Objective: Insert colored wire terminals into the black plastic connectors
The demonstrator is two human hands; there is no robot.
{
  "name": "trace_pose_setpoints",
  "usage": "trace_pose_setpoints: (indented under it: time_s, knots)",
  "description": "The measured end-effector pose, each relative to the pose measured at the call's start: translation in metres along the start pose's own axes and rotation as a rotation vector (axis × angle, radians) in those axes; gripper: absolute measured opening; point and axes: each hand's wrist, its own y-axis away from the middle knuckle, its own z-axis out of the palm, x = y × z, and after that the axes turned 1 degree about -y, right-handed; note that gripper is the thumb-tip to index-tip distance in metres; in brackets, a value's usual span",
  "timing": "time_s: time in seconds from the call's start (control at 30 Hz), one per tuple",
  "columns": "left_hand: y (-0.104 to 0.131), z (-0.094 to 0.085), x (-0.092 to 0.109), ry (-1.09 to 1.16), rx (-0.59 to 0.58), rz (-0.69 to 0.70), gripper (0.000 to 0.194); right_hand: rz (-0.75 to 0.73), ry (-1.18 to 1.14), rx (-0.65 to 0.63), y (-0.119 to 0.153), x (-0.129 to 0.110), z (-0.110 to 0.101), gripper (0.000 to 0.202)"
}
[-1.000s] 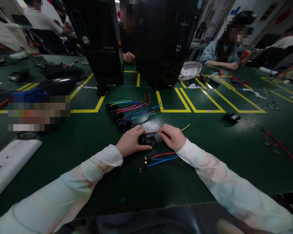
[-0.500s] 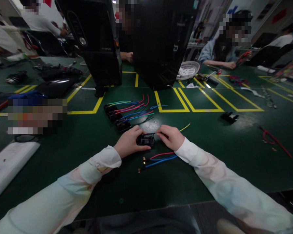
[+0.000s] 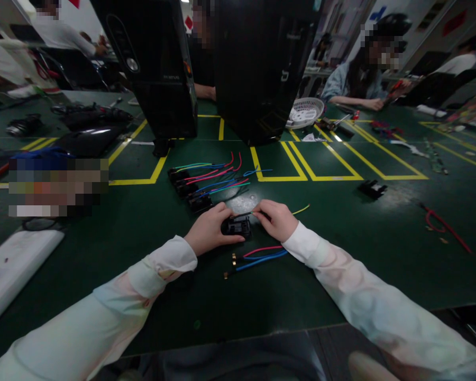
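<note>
One small black housing point(image 3: 240, 227) sits just below the center of the frame, the left hand point(image 3: 207, 226) clasping its left side between thumb and fingers. The right hand point(image 3: 276, 219), fingertips pinched nearly together, has hold of a yellow-green wire point(image 3: 301, 210) by the housing's upper right. Red and blue wires point(image 3: 262, 261) lie below, black blocks point(image 3: 199, 202) above left.
</note>
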Motion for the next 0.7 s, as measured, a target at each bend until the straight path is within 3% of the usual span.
trace_pose_setpoints:
  time_s: [0.13, 0.3, 0.47, 0.7]
  knots:
    - [0.0001, 0.0009, -0.0014, -0.002, 0.004, 0.017, 0.050, -0.045, -0.054, -0.088, 0.0010, 0.0003, -0.0006, 0.011]
    - [0.0001, 0.0017, -0.0008, -0.023, 0.005, 0.011, 0.051, 0.004, -0.014, 0.018, 0.0007, 0.0013, 0.0014, 0.011]
    - [0.0001, 0.0022, -0.0014, 0.005, 0.004, 0.024, 0.050, -0.078, -0.070, -0.053, 0.0001, 0.0004, 0.0005, 0.011]
    - [-0.0002, 0.0016, 0.0000, -0.006, 0.008, 0.014, 0.050, -0.022, -0.018, 0.021, -0.0019, -0.0003, 0.0008, 0.013]
